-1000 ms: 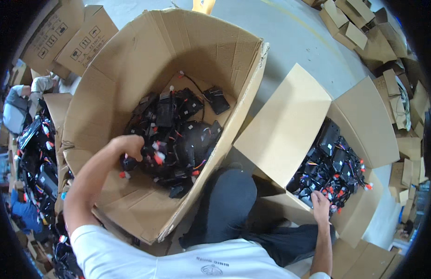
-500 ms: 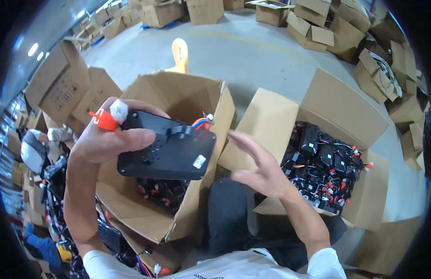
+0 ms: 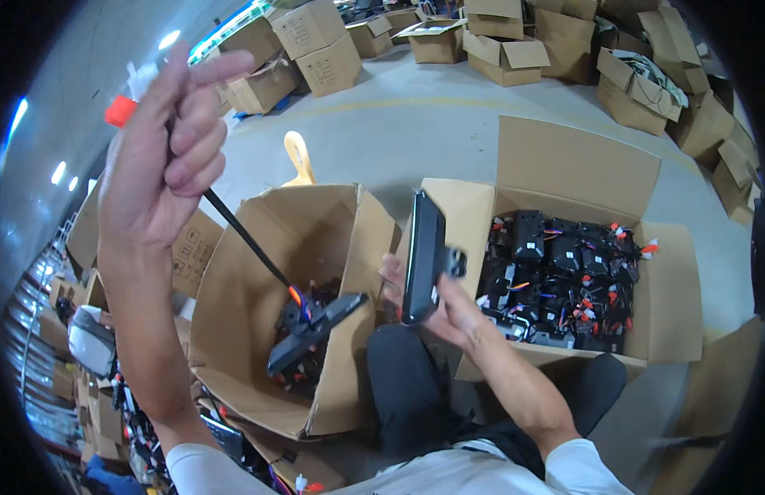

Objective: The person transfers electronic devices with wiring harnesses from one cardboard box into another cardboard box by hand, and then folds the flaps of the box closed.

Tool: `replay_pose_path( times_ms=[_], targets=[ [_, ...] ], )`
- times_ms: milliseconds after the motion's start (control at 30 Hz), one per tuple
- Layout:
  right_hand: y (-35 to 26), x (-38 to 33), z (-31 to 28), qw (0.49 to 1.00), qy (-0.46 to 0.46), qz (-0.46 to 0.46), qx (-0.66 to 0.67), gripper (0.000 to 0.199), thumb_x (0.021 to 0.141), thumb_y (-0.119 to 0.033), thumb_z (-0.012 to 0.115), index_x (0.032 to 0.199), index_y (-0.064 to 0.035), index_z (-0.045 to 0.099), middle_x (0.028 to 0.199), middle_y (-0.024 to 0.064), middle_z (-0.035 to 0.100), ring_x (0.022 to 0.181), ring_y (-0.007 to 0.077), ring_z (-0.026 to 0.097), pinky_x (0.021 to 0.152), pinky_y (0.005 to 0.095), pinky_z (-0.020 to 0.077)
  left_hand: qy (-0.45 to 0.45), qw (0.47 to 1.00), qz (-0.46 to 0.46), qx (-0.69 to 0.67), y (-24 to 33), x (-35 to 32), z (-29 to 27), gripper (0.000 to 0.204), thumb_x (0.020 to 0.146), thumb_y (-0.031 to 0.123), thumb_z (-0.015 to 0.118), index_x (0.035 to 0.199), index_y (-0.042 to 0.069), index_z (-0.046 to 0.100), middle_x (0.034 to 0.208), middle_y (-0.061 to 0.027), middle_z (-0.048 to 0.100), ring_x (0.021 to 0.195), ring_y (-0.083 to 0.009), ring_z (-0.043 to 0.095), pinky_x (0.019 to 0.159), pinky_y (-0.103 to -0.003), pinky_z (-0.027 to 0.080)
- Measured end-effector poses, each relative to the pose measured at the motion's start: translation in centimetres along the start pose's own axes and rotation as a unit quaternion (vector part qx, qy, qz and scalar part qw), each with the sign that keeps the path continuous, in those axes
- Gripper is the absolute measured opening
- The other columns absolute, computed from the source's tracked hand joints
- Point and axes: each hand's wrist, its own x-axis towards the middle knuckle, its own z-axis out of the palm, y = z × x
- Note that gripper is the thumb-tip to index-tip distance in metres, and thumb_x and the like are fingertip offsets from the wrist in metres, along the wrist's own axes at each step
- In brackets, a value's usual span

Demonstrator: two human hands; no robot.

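Two parts up, two boxes open

While seated on the floor between two open cartons, person lifts left hand point(image 3: 164, 157) high, fingers curled around a black cable point(image 3: 242, 235) with an orange-and-white plug point(image 3: 122, 106) at top; one black part point(image 3: 312, 330) dangles from it over the left box point(image 3: 259, 313), probably raised to pull it free of the tangle. Right hand point(image 3: 436, 309) has fingers closed on a second flat black module point(image 3: 422, 256), held edge-up beside the right box point(image 3: 564, 198), which is full of similar black units with orange plugs; too many to count. More cartons point(image 3: 514, 49) behind
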Motion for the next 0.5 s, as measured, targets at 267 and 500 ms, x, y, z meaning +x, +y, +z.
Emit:
replay_pose_path(
  times_ms=[267,500],
  targets=[
    [4.6,-7.7,3.4,0.996,-0.083,-0.006,0.005,0.114,0.082,-0.045,0.11,0.175,-0.0088,0.054,0.181,0.0148,0.055,0.149,0.0259,0.071,0.129,0.0485,0.0583,-0.025,0.992,0.007,-0.127,-3.2,6.3,6.6,0.062,0.127,0.045,0.062,0.151,-0.012,0.062,0.077,0.0073,0.041,0.055,-0.003,0.035,0.046,-0.025,0.029],
    [-0.4,-16.3,2.0,0.978,0.156,-0.134,0.017,0.087,0.096,-0.026,0.102,0.168,-0.0083,0.056,0.159,0.0105,0.07,0.15,0.0294,0.069,0.132,0.0512,0.0566,0.022,0.99,-0.041,-0.13,-29.7,-1.7,7.7,0.098,0.124,0.068,0.052,0.185,-0.005,0.03,0.19,-0.0305,0.035,0.177,-0.0433,0.038,0.143,-0.058,0.035]
  ],
)
